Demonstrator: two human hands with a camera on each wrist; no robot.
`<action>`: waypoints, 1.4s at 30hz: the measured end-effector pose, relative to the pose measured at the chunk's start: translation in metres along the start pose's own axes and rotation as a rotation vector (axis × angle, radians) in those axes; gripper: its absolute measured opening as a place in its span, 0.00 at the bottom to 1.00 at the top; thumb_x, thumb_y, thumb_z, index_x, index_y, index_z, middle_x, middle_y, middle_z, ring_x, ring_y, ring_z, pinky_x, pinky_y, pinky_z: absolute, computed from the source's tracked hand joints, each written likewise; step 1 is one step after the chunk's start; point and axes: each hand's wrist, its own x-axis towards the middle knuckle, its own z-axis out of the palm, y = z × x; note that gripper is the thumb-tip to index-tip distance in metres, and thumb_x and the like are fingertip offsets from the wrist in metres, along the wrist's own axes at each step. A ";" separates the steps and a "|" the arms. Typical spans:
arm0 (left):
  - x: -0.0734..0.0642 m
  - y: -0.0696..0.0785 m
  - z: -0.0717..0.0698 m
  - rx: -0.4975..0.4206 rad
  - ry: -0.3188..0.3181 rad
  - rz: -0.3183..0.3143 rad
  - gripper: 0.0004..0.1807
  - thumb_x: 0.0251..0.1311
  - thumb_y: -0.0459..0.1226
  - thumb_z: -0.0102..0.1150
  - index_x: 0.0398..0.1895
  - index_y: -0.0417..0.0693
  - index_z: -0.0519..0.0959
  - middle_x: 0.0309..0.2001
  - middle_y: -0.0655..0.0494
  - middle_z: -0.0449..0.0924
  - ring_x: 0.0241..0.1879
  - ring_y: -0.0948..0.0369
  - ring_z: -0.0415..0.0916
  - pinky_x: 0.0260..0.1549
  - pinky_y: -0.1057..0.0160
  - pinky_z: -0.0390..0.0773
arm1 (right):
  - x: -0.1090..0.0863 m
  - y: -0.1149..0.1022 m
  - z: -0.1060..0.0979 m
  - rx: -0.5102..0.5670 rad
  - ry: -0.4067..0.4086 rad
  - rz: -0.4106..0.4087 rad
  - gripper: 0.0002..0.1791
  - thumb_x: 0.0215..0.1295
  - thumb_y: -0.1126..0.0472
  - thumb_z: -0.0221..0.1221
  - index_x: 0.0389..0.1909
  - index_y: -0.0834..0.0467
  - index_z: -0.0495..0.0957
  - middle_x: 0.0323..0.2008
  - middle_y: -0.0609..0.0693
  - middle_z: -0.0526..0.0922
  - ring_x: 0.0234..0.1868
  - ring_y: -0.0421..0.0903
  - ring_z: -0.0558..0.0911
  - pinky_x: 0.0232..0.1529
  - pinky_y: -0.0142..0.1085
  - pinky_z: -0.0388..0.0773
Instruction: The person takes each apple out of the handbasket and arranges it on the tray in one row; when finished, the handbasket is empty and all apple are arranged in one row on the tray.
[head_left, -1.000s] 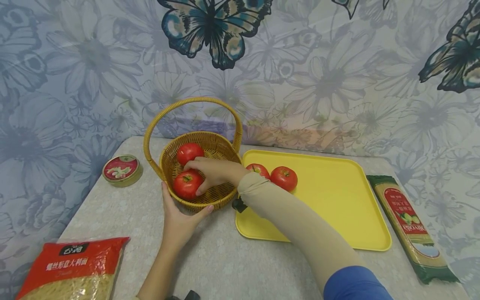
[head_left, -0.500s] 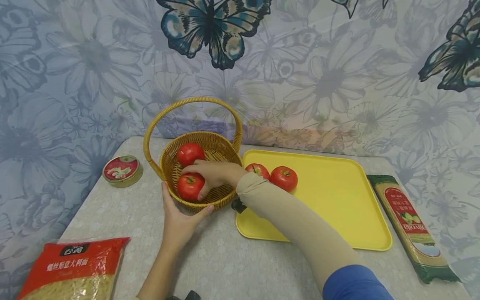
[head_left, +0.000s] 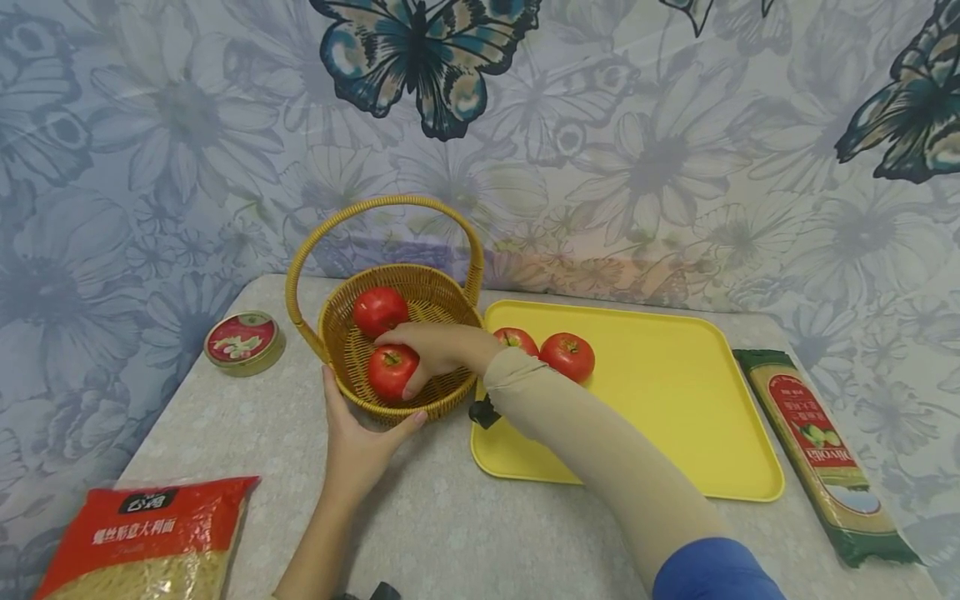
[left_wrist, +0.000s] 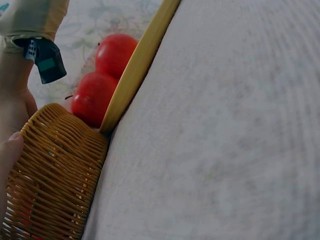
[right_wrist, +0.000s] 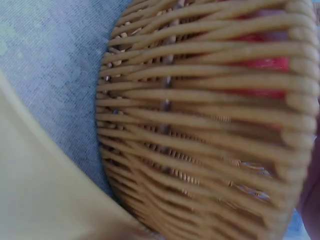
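Observation:
A wicker basket (head_left: 457, 400) with a tall handle stands on the table. My left hand (head_left: 360, 450) holds its near left side from outside, thumb along the front rim and fingers at the left wall. Inside it, my right hand (head_left: 431, 350) grips a red tomato (head_left: 392, 372), its thumb on the near side; some fingers are hidden behind the fruit. Another tomato (head_left: 380, 312) lies behind it in the basket. Through the weave, red fruit (right_wrist: 265, 62) shows in the right wrist view. The left wrist view has my left thumb (left_wrist: 11, 150) at the basket's rim.
Right of the basket lies a yellow tray (head_left: 660, 400) with two tomatoes (head_left: 567, 357) at its left end, partly behind my right forearm. A green-ended noodle pack (head_left: 821, 454) flanks the tray. A round tin (head_left: 244, 342) and a red pasta bag (head_left: 150, 533) are at left.
My right hand and the front tomato have shifted a little to the right inside the basket, away from its left wall. My left hand and the basket have stayed in place.

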 end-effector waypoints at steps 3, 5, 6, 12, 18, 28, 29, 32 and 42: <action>0.000 0.000 0.001 0.005 0.007 0.007 0.77 0.41 0.53 0.80 0.77 0.73 0.23 0.80 0.65 0.24 0.80 0.54 0.28 0.72 0.31 0.44 | -0.005 0.004 -0.003 -0.001 0.025 -0.007 0.50 0.52 0.48 0.74 0.74 0.48 0.60 0.72 0.47 0.65 0.72 0.45 0.65 0.72 0.43 0.65; 0.001 0.000 0.001 0.002 0.011 0.017 0.77 0.41 0.52 0.81 0.77 0.73 0.23 0.80 0.66 0.25 0.80 0.55 0.28 0.72 0.32 0.43 | -0.010 0.005 -0.006 -0.002 0.057 -0.015 0.49 0.51 0.48 0.75 0.73 0.48 0.61 0.71 0.47 0.66 0.71 0.45 0.66 0.72 0.43 0.65; 0.001 0.000 0.001 0.000 0.013 0.023 0.77 0.41 0.52 0.81 0.77 0.73 0.23 0.80 0.66 0.25 0.80 0.55 0.28 0.73 0.32 0.43 | -0.013 0.006 -0.007 -0.002 0.075 -0.020 0.49 0.51 0.48 0.75 0.73 0.49 0.62 0.71 0.47 0.66 0.71 0.45 0.66 0.71 0.42 0.66; 0.001 -0.001 0.002 -0.013 0.009 0.028 0.76 0.41 0.51 0.81 0.77 0.74 0.24 0.80 0.67 0.25 0.80 0.56 0.28 0.72 0.32 0.42 | -0.029 0.012 -0.013 0.049 0.182 -0.057 0.48 0.49 0.46 0.75 0.71 0.49 0.63 0.64 0.45 0.69 0.63 0.41 0.71 0.65 0.39 0.73; 0.001 -0.001 0.001 -0.017 0.007 0.013 0.76 0.41 0.51 0.81 0.77 0.74 0.24 0.80 0.66 0.26 0.80 0.56 0.28 0.73 0.33 0.42 | -0.042 0.017 -0.016 0.156 0.243 -0.076 0.48 0.48 0.45 0.76 0.69 0.49 0.63 0.62 0.44 0.69 0.61 0.40 0.72 0.62 0.39 0.75; 0.000 0.000 0.001 -0.006 -0.001 0.008 0.76 0.42 0.52 0.80 0.76 0.75 0.23 0.80 0.66 0.25 0.80 0.55 0.27 0.72 0.31 0.41 | -0.064 0.021 -0.018 0.332 0.392 -0.132 0.48 0.45 0.45 0.77 0.66 0.47 0.62 0.62 0.44 0.67 0.61 0.41 0.73 0.60 0.39 0.77; 0.000 0.000 0.002 -0.003 -0.001 0.006 0.76 0.42 0.52 0.80 0.76 0.76 0.23 0.80 0.66 0.25 0.80 0.55 0.27 0.72 0.31 0.41 | -0.068 0.021 -0.019 0.346 0.407 -0.129 0.48 0.45 0.45 0.77 0.66 0.47 0.62 0.62 0.44 0.67 0.61 0.42 0.73 0.60 0.39 0.77; 0.000 0.001 0.002 0.003 -0.004 -0.005 0.76 0.42 0.53 0.80 0.76 0.76 0.22 0.80 0.66 0.23 0.80 0.54 0.26 0.72 0.31 0.41 | -0.080 0.022 -0.023 0.399 0.443 -0.126 0.49 0.45 0.47 0.77 0.67 0.47 0.61 0.63 0.44 0.67 0.62 0.43 0.72 0.60 0.40 0.77; -0.003 0.004 0.001 -0.026 -0.003 0.028 0.77 0.41 0.50 0.81 0.76 0.76 0.23 0.80 0.66 0.24 0.80 0.54 0.26 0.73 0.32 0.39 | -0.131 0.047 -0.032 0.441 0.554 -0.034 0.48 0.46 0.49 0.78 0.68 0.44 0.62 0.62 0.44 0.68 0.62 0.44 0.72 0.59 0.46 0.78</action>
